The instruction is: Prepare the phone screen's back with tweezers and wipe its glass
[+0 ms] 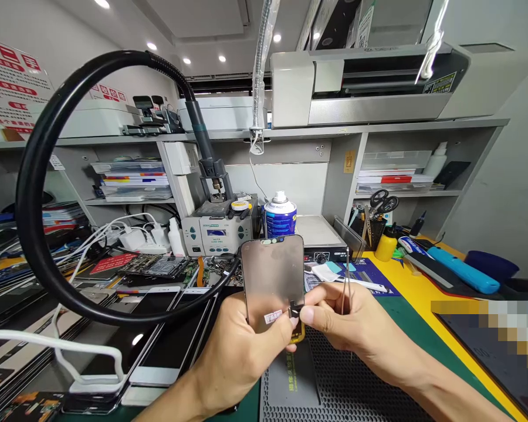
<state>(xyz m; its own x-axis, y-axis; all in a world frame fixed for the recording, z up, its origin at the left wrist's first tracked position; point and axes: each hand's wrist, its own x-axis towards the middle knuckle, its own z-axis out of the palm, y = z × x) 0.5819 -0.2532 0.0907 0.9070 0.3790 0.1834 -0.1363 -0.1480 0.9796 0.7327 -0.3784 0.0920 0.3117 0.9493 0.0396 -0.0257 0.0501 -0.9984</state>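
My left hand (250, 346) is wrapped round a phone screen panel (273, 269), held upright with its grey back facing me. Its thumb lies near a white label (273, 317) and a small black flex connector (295, 309) at the panel's lower right. My right hand (347, 313) pinches that black connector between thumb and forefinger. Metal tweezers (347, 287) point upward from the same hand, tucked among its fingers. Below the panel lies a dark grey pad with yellow-green print (295, 381), on a perforated grey mat (334, 381).
A thick black hose (30, 193) loops over the left side to a hot-air station (217, 231). Phones and screens (162, 334) cover the left bench. Behind the panel stand a blue spray can (280, 217) and a hot plate (319, 234). A yellow bottle (386, 244) is at right.
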